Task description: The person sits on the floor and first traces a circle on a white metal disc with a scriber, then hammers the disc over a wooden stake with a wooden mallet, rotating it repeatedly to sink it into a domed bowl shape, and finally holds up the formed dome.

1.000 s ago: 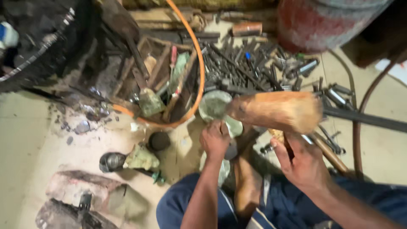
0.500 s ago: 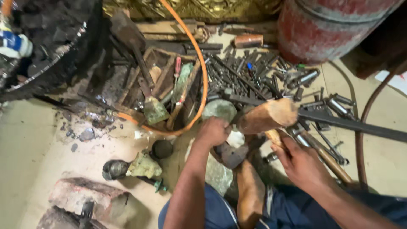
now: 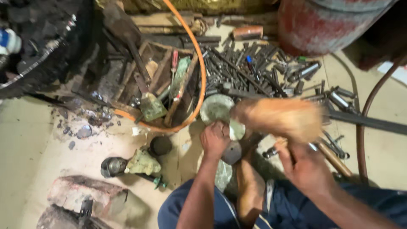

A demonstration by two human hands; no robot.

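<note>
My right hand (image 3: 306, 166) grips the handle of a wooden mallet (image 3: 277, 118), whose big head is blurred with motion over the work. My left hand (image 3: 215, 138) holds a round pale metal bowl-shaped piece (image 3: 216, 108) against a dark block (image 3: 232, 152) on the floor. My bare foot (image 3: 250, 186) rests right beside the block, between my two arms. The mallet head hides the right edge of the metal piece.
A heap of several steel punches and rods (image 3: 254, 70) lies beyond the work. An orange hose (image 3: 199, 68) loops round a wooden tray of tools (image 3: 161, 80). A red drum (image 3: 326, 25) stands at the back right. Small pots (image 3: 113, 166) and bricks (image 3: 85, 197) lie to the left.
The mallet head has swung from right of the metal piece down over it and back up, blurred now. My left hand has stayed on the piece.
</note>
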